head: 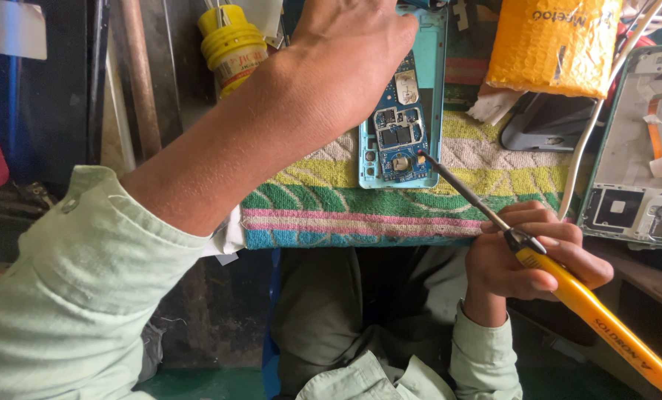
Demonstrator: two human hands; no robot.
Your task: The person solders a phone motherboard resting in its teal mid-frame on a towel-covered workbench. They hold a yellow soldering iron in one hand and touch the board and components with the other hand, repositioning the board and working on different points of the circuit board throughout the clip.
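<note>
A person's right hand (527, 252) grips a yellow-handled soldering iron (568, 285), its tip touching the circuit board (399, 133) of an opened phone (403, 96). The left hand (353, 44) presses down on the phone, which lies on a striped cloth (390, 215).

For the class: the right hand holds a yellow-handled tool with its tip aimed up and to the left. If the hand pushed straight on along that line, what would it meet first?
The right hand aims the tool at the circuit board in the opened phone. The tip already looks on or just above the board's lower right corner, so the board comes first; depth is unclear.
</note>
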